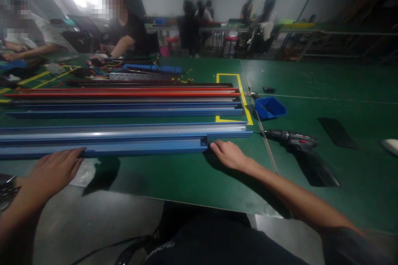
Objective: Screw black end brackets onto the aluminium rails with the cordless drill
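A long blue metal rail (149,147) lies nearest to me along the front of the green table. My left hand (54,169) grips its near edge, fingers over the top and thumb on the near side. At the rail's right end, beside a small dark end piece (204,141), my right hand (228,154) is closed with its fingertips against the corner. Just behind lies a second blue rail (124,131) with a silvery inner channel, reaching further right. A black cordless drill (298,140) rests to the right, its bit pointing toward that rail's end.
Further back lie more blue rails (124,112) and a red rail (130,92), ending inside yellow tape (228,75). A blue bin (270,108) and a dark flat piece (337,132) are on the right. Wires and parts (102,68) clutter the far left, where co-workers sit.
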